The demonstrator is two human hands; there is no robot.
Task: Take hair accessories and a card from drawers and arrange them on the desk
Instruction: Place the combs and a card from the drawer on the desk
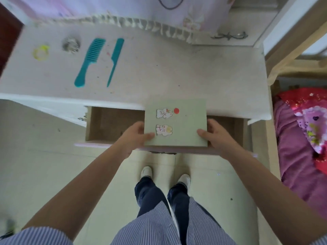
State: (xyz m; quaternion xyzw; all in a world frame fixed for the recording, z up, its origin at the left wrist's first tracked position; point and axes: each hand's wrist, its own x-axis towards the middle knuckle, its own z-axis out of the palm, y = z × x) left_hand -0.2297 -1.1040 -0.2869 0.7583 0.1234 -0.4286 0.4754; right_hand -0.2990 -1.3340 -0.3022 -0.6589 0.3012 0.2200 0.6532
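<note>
A pale green card (187, 121) with two cartoon stickers and a red dot is held flat over the open drawer (113, 124), its far edge over the desk's front edge. My left hand (136, 135) grips its left side and my right hand (214, 135) its right side. On the white desk (168, 73), at the left, lie a yellow hair tie (41, 52), a silvery hair tie (71, 44), a teal wide-tooth comb (89, 61) and a teal tail comb (115, 59).
A fringed cloth (134, 22) hangs along the desk's back edge. A metal handle (230, 35) sits on a cabinet at the back right. A bed with pink and red bedding (300, 138) stands to the right. My feet are on the pale floor below the drawer.
</note>
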